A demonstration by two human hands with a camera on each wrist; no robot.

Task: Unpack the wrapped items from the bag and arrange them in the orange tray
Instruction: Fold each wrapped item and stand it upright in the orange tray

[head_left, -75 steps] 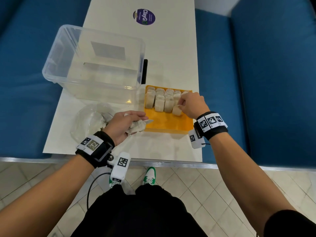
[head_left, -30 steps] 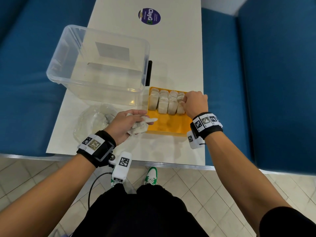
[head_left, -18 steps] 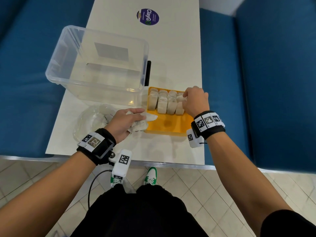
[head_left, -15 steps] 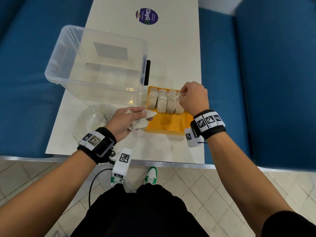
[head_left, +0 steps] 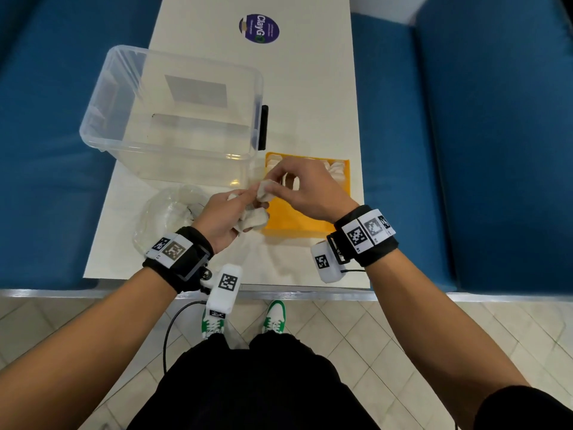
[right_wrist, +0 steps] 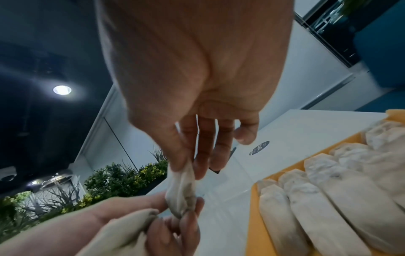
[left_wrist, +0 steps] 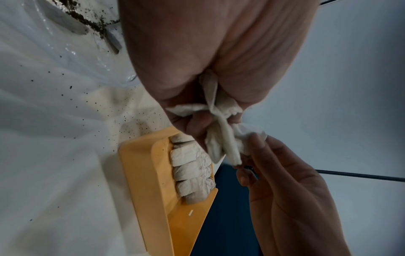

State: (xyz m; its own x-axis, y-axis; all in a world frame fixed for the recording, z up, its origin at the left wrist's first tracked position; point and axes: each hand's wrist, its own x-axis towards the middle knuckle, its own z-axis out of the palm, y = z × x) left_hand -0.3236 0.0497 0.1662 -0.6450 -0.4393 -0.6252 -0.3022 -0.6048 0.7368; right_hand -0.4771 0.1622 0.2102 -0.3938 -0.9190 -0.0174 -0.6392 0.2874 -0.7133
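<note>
Between the two hands, just above the near left corner of the orange tray (head_left: 297,217), a white wrapped item (head_left: 266,188) is passed across. The right hand (head_left: 305,187) pinches its upper end between thumb and forefinger, the other fingers held loosely straight beyond the grip. The left hand (head_left: 224,214) is curled round a bundle of further wrapped items (head_left: 252,219); how many it holds cannot be told, since the palm hides most of them and only crumpled white ends stick out. In the left wrist view the left fingers (left_wrist: 197,121) also touch the lower end of the pinched item (left_wrist: 247,136), so both grips meet on it, though that contact is blurred in the right wrist view.

Beyond the right grip, a row of wrapped items (right_wrist: 324,199) stands side by side along the tray's far wall; from the head camera the right hand covers most of the row and only its ends show. To the left of the left grip lies a crumpled clear bag (head_left: 167,212) on the white surface (head_left: 310,88), its inside speckled with dark crumbs and partly hidden by the wrist. Farther off stands a clear plastic bin (head_left: 173,119), and past it a round purple sticker (head_left: 259,28).
</note>
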